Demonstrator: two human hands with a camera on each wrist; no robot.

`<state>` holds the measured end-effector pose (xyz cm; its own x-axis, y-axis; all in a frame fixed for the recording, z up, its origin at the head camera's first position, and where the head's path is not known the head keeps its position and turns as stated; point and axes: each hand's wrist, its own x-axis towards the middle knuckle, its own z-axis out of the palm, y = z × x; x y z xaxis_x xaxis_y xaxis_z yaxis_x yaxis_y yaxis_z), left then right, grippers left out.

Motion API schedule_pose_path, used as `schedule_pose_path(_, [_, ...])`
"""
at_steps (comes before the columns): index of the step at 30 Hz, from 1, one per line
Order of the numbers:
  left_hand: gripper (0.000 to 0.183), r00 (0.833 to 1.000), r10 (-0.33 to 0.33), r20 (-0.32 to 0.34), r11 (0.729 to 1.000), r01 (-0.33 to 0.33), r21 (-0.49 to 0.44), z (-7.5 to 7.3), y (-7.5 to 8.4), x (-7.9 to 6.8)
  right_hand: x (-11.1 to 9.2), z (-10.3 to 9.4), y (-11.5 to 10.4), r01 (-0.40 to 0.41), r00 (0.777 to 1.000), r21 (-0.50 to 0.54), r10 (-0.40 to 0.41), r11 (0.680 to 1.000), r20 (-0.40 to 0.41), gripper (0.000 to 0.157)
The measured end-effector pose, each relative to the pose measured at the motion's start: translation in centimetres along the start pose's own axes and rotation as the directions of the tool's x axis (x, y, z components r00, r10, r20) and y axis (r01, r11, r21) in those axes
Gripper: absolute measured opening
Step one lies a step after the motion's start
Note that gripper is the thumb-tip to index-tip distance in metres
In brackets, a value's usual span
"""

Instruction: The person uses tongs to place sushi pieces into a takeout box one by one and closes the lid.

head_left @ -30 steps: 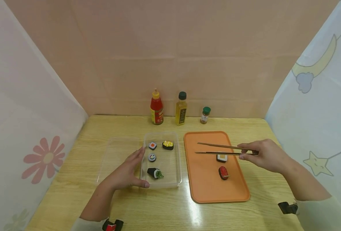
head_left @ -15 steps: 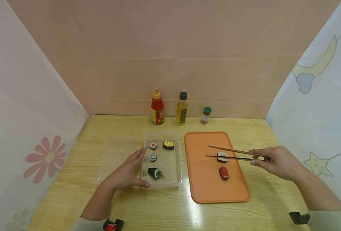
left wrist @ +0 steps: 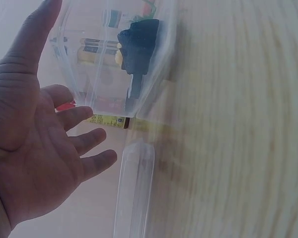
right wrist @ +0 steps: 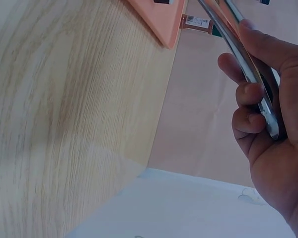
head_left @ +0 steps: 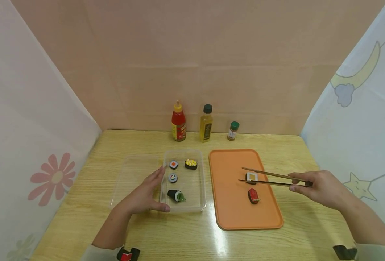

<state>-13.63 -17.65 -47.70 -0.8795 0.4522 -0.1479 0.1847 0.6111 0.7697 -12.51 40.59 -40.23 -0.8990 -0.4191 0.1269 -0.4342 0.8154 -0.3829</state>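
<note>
My right hand (head_left: 323, 186) grips a pair of long metal tongs (head_left: 274, 183) by the closed end; their two arms stand apart. The tips reach over the orange tray (head_left: 231, 214), on either side of a white sushi roll with a yellow centre (head_left: 252, 176). A red-topped sushi piece (head_left: 253, 196) lies nearer on that tray. My left hand (head_left: 141, 197) is beside the clear plastic box (head_left: 190, 186), fingers spread along its left side and thumb at the near corner. The box holds two small rolls (head_left: 173, 178), a yellow-topped piece (head_left: 190, 164) and a black cone roll (head_left: 176, 195).
A clear lid (head_left: 133, 174) lies on the wooden table left of the box. Along the back wall stand a red sauce bottle (head_left: 178, 125), an oil bottle (head_left: 206, 125) and a small green-capped spice jar (head_left: 233, 131). Patterned cloth hangs on both sides.
My right hand has moved right and nearer with the tongs, so their tips have drawn back across the tray to the yellow-centred roll. My left hand stays at the box.
</note>
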Motion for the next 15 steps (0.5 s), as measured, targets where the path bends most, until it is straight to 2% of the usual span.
schedule_pose_path(2, [0.136, 1.0, 0.0, 0.0, 1.0, 0.0, 0.0, 0.0, -0.1, 0.0, -0.2, 0.0, 0.1, -0.026, 1.0, 0.006, 0.026, 1.0, 0.014, 0.036])
schedule_pose_path(15, [0.135, 1.0, -0.008, 0.009, 1.0, 0.008, -0.008, 0.1, -0.2, 0.0, -1.4, -0.3, 1.4, -0.037, 0.999, 0.04, 0.037, 0.999, 0.011, 0.036])
